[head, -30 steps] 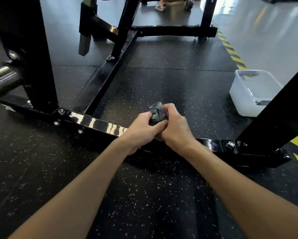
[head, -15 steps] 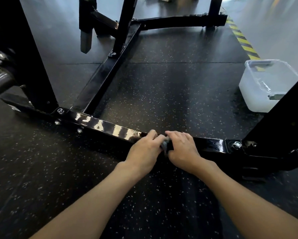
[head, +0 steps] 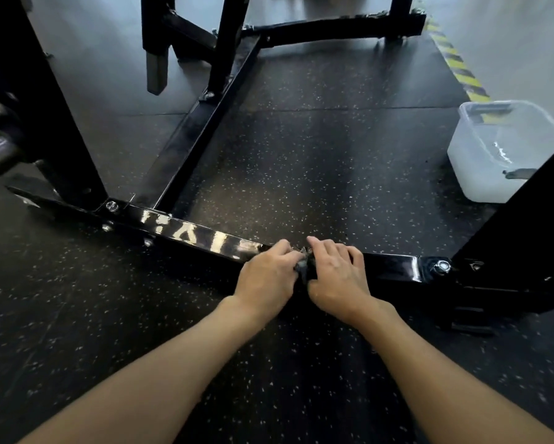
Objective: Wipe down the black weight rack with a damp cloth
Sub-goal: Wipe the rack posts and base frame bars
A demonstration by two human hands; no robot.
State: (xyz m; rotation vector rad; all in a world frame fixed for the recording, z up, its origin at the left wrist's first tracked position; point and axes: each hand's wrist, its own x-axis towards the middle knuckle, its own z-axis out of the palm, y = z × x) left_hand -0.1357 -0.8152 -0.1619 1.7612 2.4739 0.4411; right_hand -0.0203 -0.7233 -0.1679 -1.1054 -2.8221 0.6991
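Left hand (head: 266,278) and right hand (head: 337,277) both grip the cloth (head: 301,262) (mostly hidden btwn them), pressed on the near base bar (head: 392,267), mid-span. Risk: wadded cloth covers little, prob. leaves streaks; knuckles may snag the bolt (head: 442,266) at right.

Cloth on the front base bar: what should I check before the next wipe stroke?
1. Cloth on front base bar: ok.
2. Left hand holds cloth: ok.
3. Right hand grip on cloth: cannot tell, cloth mostly hidden.
4. Bar free rightward up to the bolt: ok.
5. Cloth damp enough: cannot tell.
6. Clear tub nearby for rinsing: ok, on the floor at right.
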